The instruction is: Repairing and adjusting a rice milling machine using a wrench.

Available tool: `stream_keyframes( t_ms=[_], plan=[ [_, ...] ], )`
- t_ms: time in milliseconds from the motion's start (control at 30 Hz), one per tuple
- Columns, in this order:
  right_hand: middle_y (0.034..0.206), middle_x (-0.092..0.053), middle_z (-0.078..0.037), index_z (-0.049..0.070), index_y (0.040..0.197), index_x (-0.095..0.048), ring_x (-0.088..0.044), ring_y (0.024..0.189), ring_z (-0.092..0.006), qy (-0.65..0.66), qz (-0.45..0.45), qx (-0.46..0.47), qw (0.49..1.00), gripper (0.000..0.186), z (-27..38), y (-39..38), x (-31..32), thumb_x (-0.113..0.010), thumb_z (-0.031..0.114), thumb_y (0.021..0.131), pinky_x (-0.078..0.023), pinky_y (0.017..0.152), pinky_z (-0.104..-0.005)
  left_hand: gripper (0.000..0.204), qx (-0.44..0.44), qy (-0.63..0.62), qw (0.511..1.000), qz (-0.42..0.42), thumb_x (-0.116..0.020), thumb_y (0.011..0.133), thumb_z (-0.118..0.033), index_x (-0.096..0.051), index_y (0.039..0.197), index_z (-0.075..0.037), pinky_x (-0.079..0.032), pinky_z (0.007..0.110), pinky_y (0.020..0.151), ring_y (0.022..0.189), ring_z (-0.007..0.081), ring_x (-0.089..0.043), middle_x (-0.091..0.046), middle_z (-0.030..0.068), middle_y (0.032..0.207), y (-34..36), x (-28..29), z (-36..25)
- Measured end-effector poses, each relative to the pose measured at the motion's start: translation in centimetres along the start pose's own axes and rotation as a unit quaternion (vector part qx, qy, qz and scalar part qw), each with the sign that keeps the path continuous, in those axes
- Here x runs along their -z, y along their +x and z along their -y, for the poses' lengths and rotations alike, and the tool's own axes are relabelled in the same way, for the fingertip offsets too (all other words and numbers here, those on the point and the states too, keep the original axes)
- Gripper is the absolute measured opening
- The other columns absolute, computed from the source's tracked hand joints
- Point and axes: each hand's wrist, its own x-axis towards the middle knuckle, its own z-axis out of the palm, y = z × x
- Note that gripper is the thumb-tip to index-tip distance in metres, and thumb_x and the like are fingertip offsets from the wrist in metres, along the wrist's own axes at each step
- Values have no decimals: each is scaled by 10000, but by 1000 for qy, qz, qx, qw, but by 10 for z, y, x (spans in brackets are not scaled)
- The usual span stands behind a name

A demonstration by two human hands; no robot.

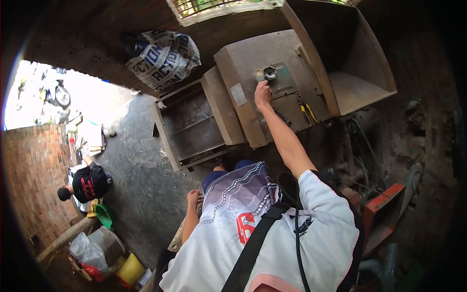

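My right hand [263, 95] reaches out over the brown metal machine [253, 53] and is closed on a small brush [260, 77] with pale bristles. The brush head is right beside a round metal fitting [270, 73] set in the machine's top. Pliers with yellow-and-black handles [307, 113] lie on the same surface, to the right of my forearm. Down at my left side, my left hand [194, 198] hangs away from the machine, its fingers curled in loosely, with nothing visible in them.
A wide metal hopper [360, 73] rises at the machine's right; a shallow metal tray [189, 124] adjoins its left. A printed sack [165, 58] rests behind. Far left, another person [87, 184] is near a green basin [103, 216]. A red metal part [382, 207] stands at right.
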Motion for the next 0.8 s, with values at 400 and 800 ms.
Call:
stream_keyframes(
  t_ms=[400,800],
  plan=[
    [787,-621,-248,-18,942,-463,-616,788,-407,38,19,25,999,267,24,40,-4,-433,246,918,-494,676,-484,140,21,-14,999,-31,-555,815,-161,-597,900,-58,-412,239,377,458,122,-528,-599,48,677,-25,22,55],
    [683,-599,-222,30,1020,-460,-595,670,-427,-131,199,277,931,265,-42,-2,63,-532,224,855,-477,596,-513,186,-47,5,999,18,-537,870,-200,-594,971,-55,-407,240,433,534,105,-517,-589,37,754,24,7,17]
  ],
)
